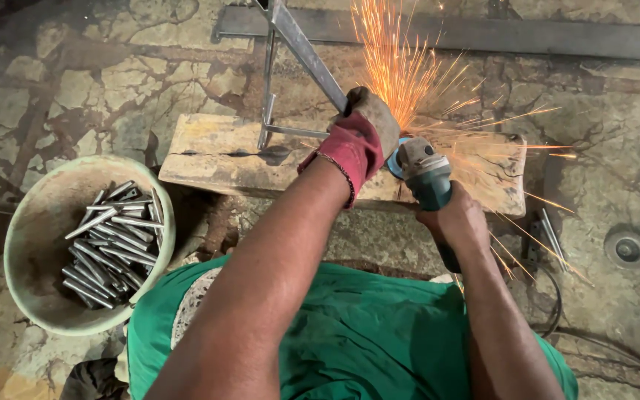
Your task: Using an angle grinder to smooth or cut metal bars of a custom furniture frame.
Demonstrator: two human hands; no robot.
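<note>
My left hand (361, 137) wears a red and tan work glove and grips a slanted steel bar (307, 53) of a welded metal frame. The frame rests on a worn wooden block (209, 152). My right hand (457, 218) is bare and holds a green and grey angle grinder (425, 172). Its disc meets the metal just right of the gloved hand. Orange sparks (409, 70) fly up and to the right from that spot. The contact point itself is hidden behind the glove and grinder head.
A pale round bucket (35, 222) at left holds several short steel rods (112, 241). A long flat steel bar (483, 33) lies across the cracked stone floor at the back. Loose rods (553, 237) and a floor drain (626, 248) sit at right. My green garment (350, 333) fills the foreground.
</note>
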